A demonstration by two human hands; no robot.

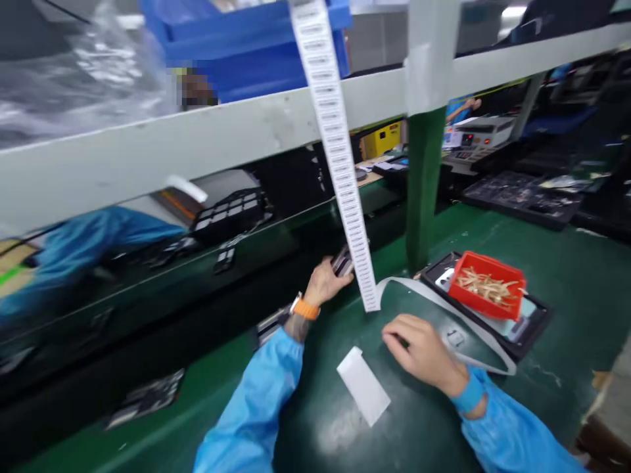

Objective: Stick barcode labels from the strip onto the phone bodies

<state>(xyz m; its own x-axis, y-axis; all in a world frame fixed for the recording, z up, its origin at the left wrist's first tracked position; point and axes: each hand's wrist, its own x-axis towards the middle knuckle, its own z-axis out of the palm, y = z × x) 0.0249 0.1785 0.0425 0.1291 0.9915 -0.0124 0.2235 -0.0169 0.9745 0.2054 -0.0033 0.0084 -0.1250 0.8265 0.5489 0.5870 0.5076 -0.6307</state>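
My left hand [325,282], with an orange watch band at the wrist, reaches to the far side of the green bench. It is closed on a small flat dark-and-silver part [344,261], whose kind I cannot make out. My right hand [419,348] hovers over the bench with its fingers curled and the thumb near the index finger; whatever is in them, if anything, is hidden. A long strip of printed labels [335,144] hangs between the hands, its pale backing [444,299] curling right. Below lies a white slip of paper [363,386].
A red tray [515,289] of small tan pieces sits on a black tray [539,322] at right. A green-and-white post [424,177] rises behind. A dark channel with flat parts [148,397] runs along the left. A shelf beam [221,141] with a blue bin [236,59] crosses above.
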